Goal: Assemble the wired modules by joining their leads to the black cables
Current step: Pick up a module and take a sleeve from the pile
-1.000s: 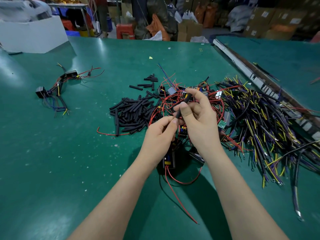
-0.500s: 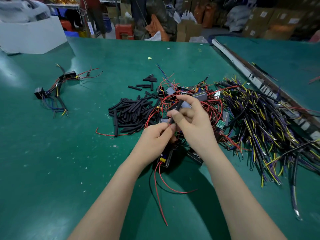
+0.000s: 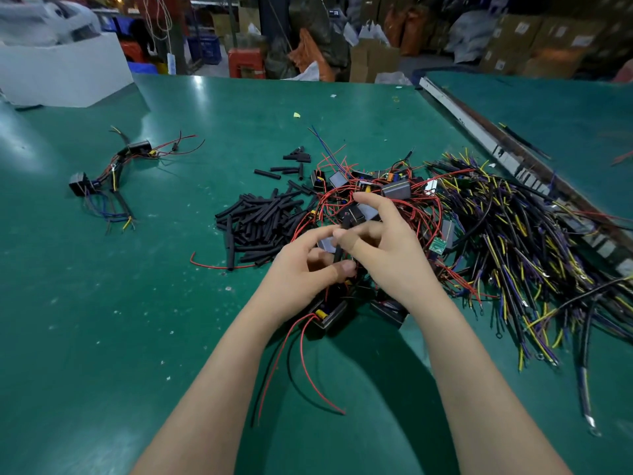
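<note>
Both the left hand [image 3: 305, 269] and right hand [image 3: 387, 248] pinch a short black tube [image 3: 340, 241], its long axis nearly upright, tilted slightly right at top.

1. Place: small electronics assembly workshop w/ warehouse-style storage at the back.
2. Wide green-matted workbench [image 3: 102, 320], scuffed and flecked; a 2nd green bench [image 3: 548, 108] sits to the right across a metal rail [image 3: 479, 135].
3. Bulk parts lie loose on the mat: pile of short black heat-shrink tubes [image 3: 260, 221], tangle of black, yellow and purple cables [image 3: 513, 241], small black box modules w/ red leads [image 3: 370, 197].
4. Behind: stacked brown cardboard cartons [image 3: 534, 39], blue plastic crates [image 3: 202, 49], a red plastic stool [image 3: 245, 61], orange bags [image 3: 308, 53].
5. Big white foam block [image 3: 65, 73] on the bench's far left.
</note>
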